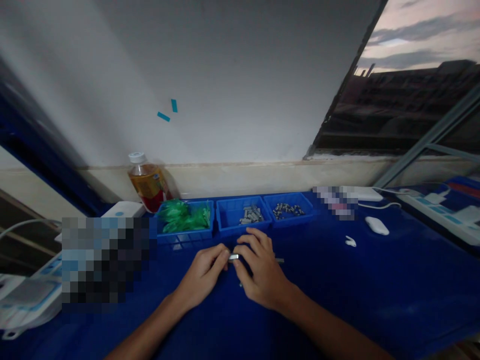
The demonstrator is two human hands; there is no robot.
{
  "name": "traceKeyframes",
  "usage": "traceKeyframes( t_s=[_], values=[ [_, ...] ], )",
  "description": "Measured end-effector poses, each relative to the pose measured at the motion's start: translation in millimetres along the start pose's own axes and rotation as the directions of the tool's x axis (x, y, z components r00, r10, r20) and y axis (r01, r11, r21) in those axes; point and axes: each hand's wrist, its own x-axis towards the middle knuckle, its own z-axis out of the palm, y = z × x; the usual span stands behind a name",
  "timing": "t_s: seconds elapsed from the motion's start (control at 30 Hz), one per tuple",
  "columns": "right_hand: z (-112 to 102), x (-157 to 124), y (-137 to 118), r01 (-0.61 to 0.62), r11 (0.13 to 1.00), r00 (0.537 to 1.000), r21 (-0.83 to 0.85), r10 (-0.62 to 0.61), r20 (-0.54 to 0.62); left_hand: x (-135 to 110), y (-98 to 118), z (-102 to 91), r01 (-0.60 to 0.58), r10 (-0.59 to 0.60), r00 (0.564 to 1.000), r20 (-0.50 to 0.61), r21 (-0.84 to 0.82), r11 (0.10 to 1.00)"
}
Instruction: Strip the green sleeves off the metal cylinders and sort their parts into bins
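Observation:
Between my two hands is a small, bright metal piece (233, 257), too small to name more closely. The thumb and forefinger of my left hand (208, 270) pinch its left end. My right hand (260, 270) is curled at its other end, with the thumb and fingertips close around it. Another grey metal piece (280, 260) shows just right of my right hand, partly hidden by it. Beyond the hands stand a blue bin (240, 229) with grey metal pieces (252, 214) and a second blue bin (294, 220) with small metal parts (287, 210).
A third blue bin (185, 237) holds green plastic bags (183, 215). Behind it stands a drink bottle (146, 182). Power strips (442, 210) lie at both sides. An earbud (350, 242) and a white case (377, 225) rest on the blue tabletop (375, 290) at right.

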Motion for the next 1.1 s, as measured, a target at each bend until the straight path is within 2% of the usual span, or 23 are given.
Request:
traceKeyframes(
  t_s=[0.1,0.17,0.33,0.43,0.5,0.6,0.7,0.77,0.83,0.9,1.0,1.07,1.1],
  values=[
    [1.3,-0.5,-4.5,-0.012,1.0,1.0,0.021,0.012,0.019,0.3,-1.4,0.2,0.047,-0.047,0.999,-0.012,-0.032,0.998],
    [-1.7,2.2,-4.2,-0.067,0.995,0.997,0.07,0.064,0.044,-0.5,-2.0,0.6,0.04,-0.042,0.998,-0.038,-0.055,0.998],
    [-6.4,8.0,-5.3,-0.304,0.91,0.94,0.281,0.24,0.241,-4.5,-2.7,2.3,-0.077,0.077,0.995,-0.067,0.0,0.997],
    [-3.9,6.2,-5.9,-0.349,0.864,0.923,0.363,0.249,0.293,-4.8,-3.3,2.9,-0.148,0.153,0.987,-0.056,0.085,0.985],
    [-3.5,5.1,-2.4,-0.307,0.888,0.941,0.343,0.229,0.25,-4.3,-2.7,3.5,-0.134,0.143,0.988,-0.063,0.13,0.982],
    [-7.3,10.0,14.4,-0.205,0.965,0.979,0.162,0.201,0.046,-6.1,2.5,6.3,-0.067,0.075,0.997,-0.023,0.247,0.967],
    [-13.4,25.2,43.2,-0.212,0.975,0.963,-0.064,0.198,-0.184,-12.2,11.7,11.2,-0.077,0.041,0.995,0.096,0.41,0.909],
    [-16.3,36.5,62.5,-0.231,0.957,0.953,-0.177,0.187,-0.237,-16.5,16.4,14.0,-0.094,0.031,0.99,0.14,0.466,0.88],
    [-17.7,43.2,75.2,-0.258,0.927,0.951,-0.272,0.195,-0.239,-18.7,17.5,15.3,-0.11,0.042,0.987,0.152,0.469,0.876],
    [-18.7,42.5,77.1,-0.281,0.908,0.947,-0.312,0.208,-0.246,-18.3,15.1,15.0,-0.121,0.068,0.988,0.137,0.43,0.895],
    [-21.6,30.7,59.1,-0.271,0.926,0.947,-0.262,0.208,-0.243,-15.1,7.7,13.2,-0.11,0.099,0.994,0.049,0.331,0.937],
    [-23.1,21.7,39.4,-0.23,0.96,0.965,-0.163,0.203,-0.164,-13.2,2.8,12.1,-0.095,0.109,0.993,-0.037,0.267,0.959],
    [-22.8,18.1,29.7,-0.215,0.972,0.975,-0.09,0.208,-0.082,-12.6,0.7,11.7,-0.092,0.114,0.99,-0.08,0.239,0.967]
  ],
)
